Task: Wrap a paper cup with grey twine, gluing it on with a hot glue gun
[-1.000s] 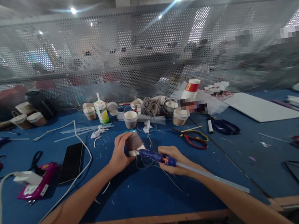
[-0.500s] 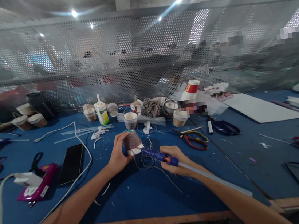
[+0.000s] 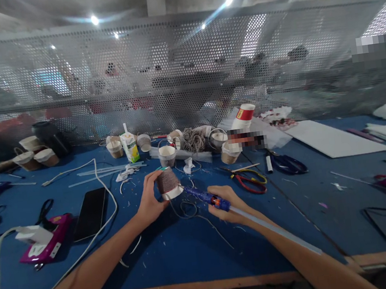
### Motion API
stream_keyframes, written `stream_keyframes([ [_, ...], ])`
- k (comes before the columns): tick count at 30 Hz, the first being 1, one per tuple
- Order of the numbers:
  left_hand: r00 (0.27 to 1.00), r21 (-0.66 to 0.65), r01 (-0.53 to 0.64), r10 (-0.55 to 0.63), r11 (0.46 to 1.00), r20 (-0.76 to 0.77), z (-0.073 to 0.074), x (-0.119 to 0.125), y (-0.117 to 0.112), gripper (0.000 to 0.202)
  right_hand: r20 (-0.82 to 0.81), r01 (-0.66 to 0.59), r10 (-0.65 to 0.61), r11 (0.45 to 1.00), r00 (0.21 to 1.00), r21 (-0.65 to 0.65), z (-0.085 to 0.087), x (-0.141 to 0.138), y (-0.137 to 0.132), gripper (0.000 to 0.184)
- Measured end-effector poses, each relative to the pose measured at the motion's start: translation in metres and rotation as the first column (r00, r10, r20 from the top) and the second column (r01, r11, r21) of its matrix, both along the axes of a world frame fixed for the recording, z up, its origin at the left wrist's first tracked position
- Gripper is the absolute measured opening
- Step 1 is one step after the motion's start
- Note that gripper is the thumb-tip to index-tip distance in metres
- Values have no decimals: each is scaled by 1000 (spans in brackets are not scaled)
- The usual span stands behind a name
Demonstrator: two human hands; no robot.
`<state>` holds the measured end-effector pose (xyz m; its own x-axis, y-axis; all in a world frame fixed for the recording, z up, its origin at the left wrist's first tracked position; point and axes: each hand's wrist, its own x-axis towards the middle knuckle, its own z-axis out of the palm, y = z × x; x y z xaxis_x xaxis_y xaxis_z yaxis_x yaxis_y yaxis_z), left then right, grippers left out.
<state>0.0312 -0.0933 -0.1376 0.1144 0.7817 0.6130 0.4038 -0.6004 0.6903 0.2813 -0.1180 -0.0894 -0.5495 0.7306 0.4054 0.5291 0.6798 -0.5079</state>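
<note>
My left hand [image 3: 151, 198] grips a small paper cup [image 3: 168, 182] by its two ends, tilted on its side. Brown-grey cord is wound around most of the cup, and a white band stays bare at the end towards me. A loose tail of the cord [image 3: 189, 211] curls down onto the blue table. In my right hand [image 3: 228, 202] is a blue glue gun [image 3: 205, 197], with a long clear glue stick [image 3: 275, 228] sticking out of its back. The gun's nozzle is at the cup's white band; whether it touches is too small to tell.
Several cord-trimmed cups, one of them a small bucket [image 3: 167, 156], stand behind with a drink carton [image 3: 130, 147] and a heap of cord [image 3: 194, 139]. Scissors [image 3: 249, 180] lie right. A phone [image 3: 91, 214] and a purple power strip [image 3: 47, 239] with a white cable are left.
The cup has turned slightly in my left hand, and the glue gun's nozzle has shifted up along its white band. The whole view has moved a little.
</note>
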Motion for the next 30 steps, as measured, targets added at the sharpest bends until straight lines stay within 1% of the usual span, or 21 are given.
stream_keyframes([
  [3,1000,-19,-12,12,1000,-17,1,0,-1,72,-4,-14,14,999,1000,29,-2,-1,1,21],
  [8,998,-55,-21,18,998,-61,1,1,-4,74,-43,-88,92,991,995,101,-2,-5,0,18],
  [12,994,-46,-37,32,998,-103,3,3,-6,74,-75,-130,137,987,988,91,-1,-9,-4,9],
  [17,984,-15,-46,43,999,-175,4,3,-7,75,-90,-103,109,992,990,67,-4,-11,-6,10],
  [20,978,-20,-50,45,999,-201,4,3,-7,76,-87,-99,107,991,990,91,-6,-11,-6,15],
  [23,976,-10,-60,56,998,-213,4,3,-8,76,-90,-105,115,989,989,109,-6,-12,-5,17],
  [30,976,19,-63,66,998,-205,4,4,-8,74,-67,-135,141,987,988,92,-8,-12,-4,18],
])
